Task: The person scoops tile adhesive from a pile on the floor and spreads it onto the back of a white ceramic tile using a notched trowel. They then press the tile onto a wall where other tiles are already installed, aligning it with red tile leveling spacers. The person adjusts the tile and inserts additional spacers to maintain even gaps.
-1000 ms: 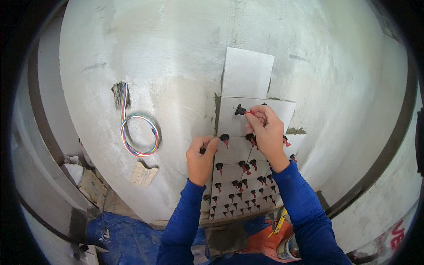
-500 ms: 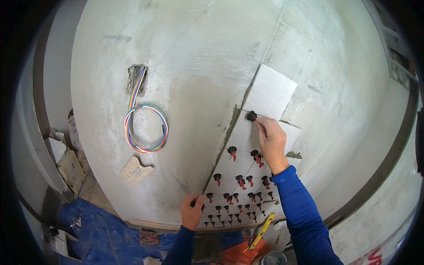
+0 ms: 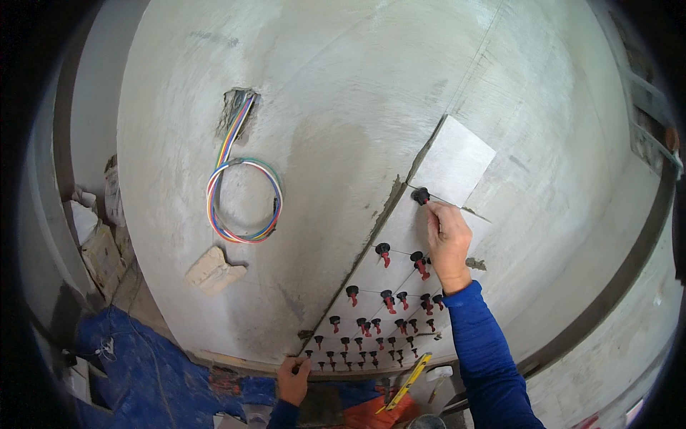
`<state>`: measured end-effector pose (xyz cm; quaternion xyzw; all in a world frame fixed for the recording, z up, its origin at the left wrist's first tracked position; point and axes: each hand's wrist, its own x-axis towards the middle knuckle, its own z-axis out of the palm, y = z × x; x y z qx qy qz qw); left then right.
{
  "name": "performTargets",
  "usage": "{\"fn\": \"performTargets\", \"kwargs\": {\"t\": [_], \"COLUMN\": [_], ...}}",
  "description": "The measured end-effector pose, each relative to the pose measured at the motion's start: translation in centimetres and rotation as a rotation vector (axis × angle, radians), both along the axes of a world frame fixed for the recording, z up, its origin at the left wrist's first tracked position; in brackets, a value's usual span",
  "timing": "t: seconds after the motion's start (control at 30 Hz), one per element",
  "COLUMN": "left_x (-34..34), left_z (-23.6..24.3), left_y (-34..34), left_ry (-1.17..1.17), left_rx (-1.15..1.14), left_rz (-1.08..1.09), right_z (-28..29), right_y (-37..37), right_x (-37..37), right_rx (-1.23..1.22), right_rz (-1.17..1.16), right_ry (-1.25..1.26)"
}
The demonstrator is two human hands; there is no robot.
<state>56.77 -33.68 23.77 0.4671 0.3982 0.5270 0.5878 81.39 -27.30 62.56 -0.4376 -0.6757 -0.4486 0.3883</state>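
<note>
My right hand [image 3: 450, 247] pinches the red handle of a black tile leveling clip [image 3: 420, 194]. The clip sits at the joint under the topmost pale square tile [image 3: 457, 159]. Below it, a slanting field of wall tiles [image 3: 395, 227] carries several more black clips with red handles, such as the clip [image 3: 383, 252] at a joint corner. Low down by the field's left edge is my left hand [image 3: 292, 382], its fingers curled; whatever lies in them is hidden.
Coiled coloured wires [image 3: 212, 196] hang from a hole in the plastered wall [image 3: 343, 86], with a beige irregular piece [image 3: 214, 270] beneath. Below are a yellow spirit level [image 3: 406, 385], an orange sheet [image 3: 364, 415], a bucket [image 3: 426, 422] and blue sheeting [image 3: 153, 365].
My left hand has moved down along the tile field's left edge. My right hand keeps its pinch on the same clip. The whole view has shifted and tilted slightly.
</note>
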Motion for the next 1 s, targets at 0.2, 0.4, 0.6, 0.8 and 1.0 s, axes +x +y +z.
{"fn": "performTargets", "kwargs": {"t": [0.2, 0.4, 0.6, 0.8, 1.0], "left_x": [-0.3, -0.9, -1.5, -2.0, 0.3], "left_z": [-2.8, -3.4, -3.5, -4.0, 3.6], "left_y": [-1.0, -1.6, -1.6, -1.8, -0.5], "left_ry": [0.204, 0.203, 0.233, 0.213, 0.002], "left_rx": [0.070, -0.021, -0.048, -0.027, -0.078], "left_rz": [0.104, 0.038, 0.021, 0.039, -0.093], "right_z": [1.4, 2.5, 3.0, 3.4, 3.4], "right_y": [-0.7, -0.3, 0.0, -0.3, 0.4], "right_x": [-1.3, -2.2, -2.1, -2.4, -2.4], "right_rx": [-0.090, -0.148, -0.145, -0.142, -0.352], "right_rz": [-0.058, -0.105, -0.201, -0.384, -0.366], "right_ry": [-0.046, -0.046, -0.074, -0.105, 0.275]}}
